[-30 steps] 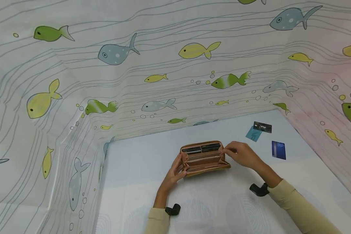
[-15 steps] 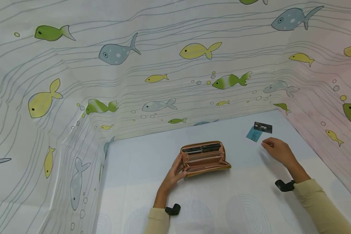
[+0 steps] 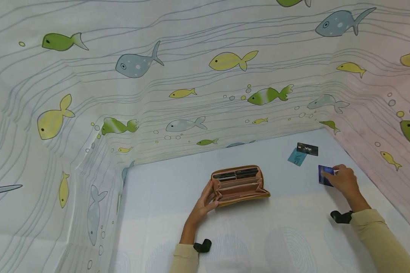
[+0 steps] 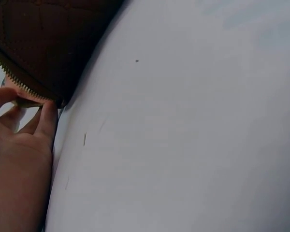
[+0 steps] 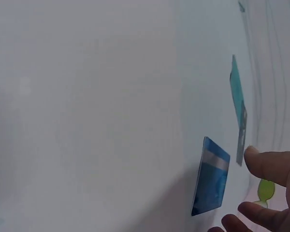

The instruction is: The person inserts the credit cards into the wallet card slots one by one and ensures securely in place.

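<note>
A zip-around wallet [image 3: 242,189] stands open on the table, pink inside, with dark cards in its back slots. My left hand [image 3: 201,204] grips its left end; in the left wrist view, thumb and fingers hold the zipped edge of the quilted brown wallet [image 4: 48,48]. My right hand [image 3: 345,184] is over the right part of a blue card [image 3: 322,176]. In the right wrist view, that hand [image 5: 275,183] has thumb and fingers spread beside the blue card [image 5: 211,181], which has a pale stripe; a small gap shows between them.
Behind the blue card lie a black card marked Vip [image 3: 307,149] and a teal card [image 3: 296,157], partly overlapping. The white table [image 3: 171,189] is bordered by a fish-printed sheet [image 3: 191,106] rising at the back and both sides.
My right hand has left the wallet's right edge, moved right across the table, and come to the blue card. The left hand and wallet stay in place.
</note>
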Tool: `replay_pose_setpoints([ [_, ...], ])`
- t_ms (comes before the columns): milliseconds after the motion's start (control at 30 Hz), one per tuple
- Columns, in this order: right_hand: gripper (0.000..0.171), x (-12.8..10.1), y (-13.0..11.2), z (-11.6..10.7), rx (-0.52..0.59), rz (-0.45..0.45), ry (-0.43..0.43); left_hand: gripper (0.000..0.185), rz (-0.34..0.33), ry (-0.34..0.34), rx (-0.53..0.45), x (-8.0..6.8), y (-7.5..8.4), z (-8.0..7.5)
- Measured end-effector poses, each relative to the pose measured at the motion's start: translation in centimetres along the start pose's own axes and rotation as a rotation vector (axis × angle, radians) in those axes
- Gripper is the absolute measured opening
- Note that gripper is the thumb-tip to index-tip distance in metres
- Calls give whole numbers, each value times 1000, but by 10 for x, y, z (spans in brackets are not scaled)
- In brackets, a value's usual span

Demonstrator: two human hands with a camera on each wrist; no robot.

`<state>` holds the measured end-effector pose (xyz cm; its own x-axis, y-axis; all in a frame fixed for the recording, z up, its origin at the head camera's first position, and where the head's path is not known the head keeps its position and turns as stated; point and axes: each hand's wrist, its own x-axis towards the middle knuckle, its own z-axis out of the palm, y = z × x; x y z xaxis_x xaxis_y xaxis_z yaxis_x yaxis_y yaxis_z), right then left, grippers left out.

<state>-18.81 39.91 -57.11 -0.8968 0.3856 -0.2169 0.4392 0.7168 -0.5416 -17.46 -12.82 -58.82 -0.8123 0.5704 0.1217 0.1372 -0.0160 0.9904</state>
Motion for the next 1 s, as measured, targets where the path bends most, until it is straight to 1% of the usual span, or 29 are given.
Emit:
replay_pose_setpoints([
  [100,75,2,6,2,-30,43,-6,78,4,-6,-6,0,0,0],
  [233,82,4,10,2,-50,65,-11,79,-1,-2,1,1,-5,-1],
  [333,89,5,11,4,-51,86,-23,80,-15,21,11,1,-16,-2],
  [467,100,9,10,7,-79,117,-44,81,-28,51,20,2,-31,-4],
  [567,104,13,10,10,-97,150,-55,80,-22,55,13,1,-36,-4],
  [733,103,17,8,13,-88,199,-61,80,-3,47,8,0,-38,-4],
  [1000,95,20,8,10,-65,205,-106,79,-16,63,21,1,-35,-4],
])
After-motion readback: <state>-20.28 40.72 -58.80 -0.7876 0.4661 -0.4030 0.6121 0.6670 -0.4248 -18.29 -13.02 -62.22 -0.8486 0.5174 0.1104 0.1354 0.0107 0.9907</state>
